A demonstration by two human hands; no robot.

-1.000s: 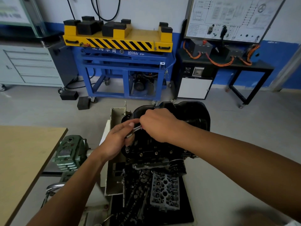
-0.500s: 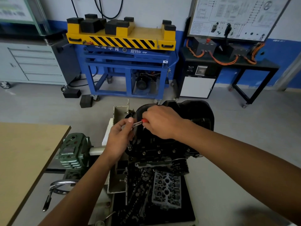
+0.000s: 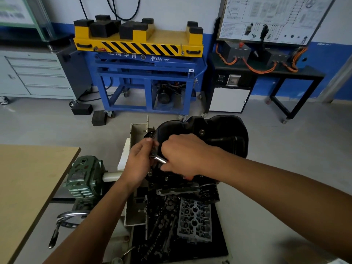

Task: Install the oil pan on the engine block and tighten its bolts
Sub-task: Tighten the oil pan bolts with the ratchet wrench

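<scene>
R hand (image 3: pixel 182 155) is curled tight round the wrench (image 3: pixel 159 159) handle. Only a short chrome bit of shaft shows btwn my hands, plus a sliver of red grip under the palm. L hand (image 3: pixel 140 161) pinches the head end w/ thumb & bent fingertips. The head itself & whatever it's on are hidden behind my fingers, so can't tell if it's seated. The oil pan (image 3: pixel 221 130) sits black on top of the engine block (image 3: pixel 171 185), far side in plain view, near-left edge covered by both hands. Block is mostly in shadow, detail hard to read. A few bolt heads (image 3: pixel 166 179) show along the near flange, count unclear. A cylinder head (image 3: pixel 194 220) lies on the black tray (image 3: pixel 219 244) below. Both forearms are cut off at the frame edge.
</scene>
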